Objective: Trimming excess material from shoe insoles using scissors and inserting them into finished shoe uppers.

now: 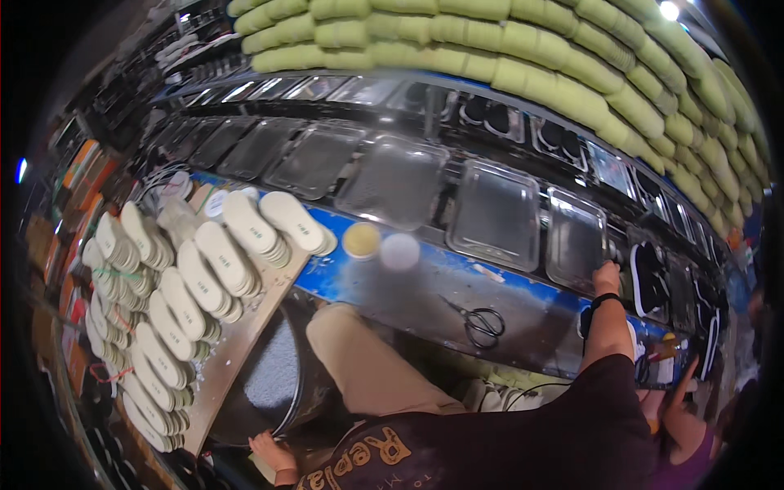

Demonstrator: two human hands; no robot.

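My right hand [606, 278] reaches forward to the line of trays, its fingers curled at the right edge of a metal tray [575, 237]. What the fingers hold, if anything, is hidden. Black shoes with white soles [649, 279] stand just to the right of it. Low at the bottom edge, my left hand [271, 454] is bent over a pale flat piece [262, 468], mostly covered, whose kind I cannot make out. Beside that hand is a dark round bin [304, 392] with grey-white stuff inside. Black-handled scissors [483, 327] lie on the blue-edged bench [392, 296].
Stacks of cream insoles [214, 265] cover a board at the left. A yellow round container [361, 241] and a whitish round one [400, 251] sit on the bench. Yellow-green wrapped rolls [539, 41] are piled above the trays. Another person in purple [694, 437] is at the lower right.
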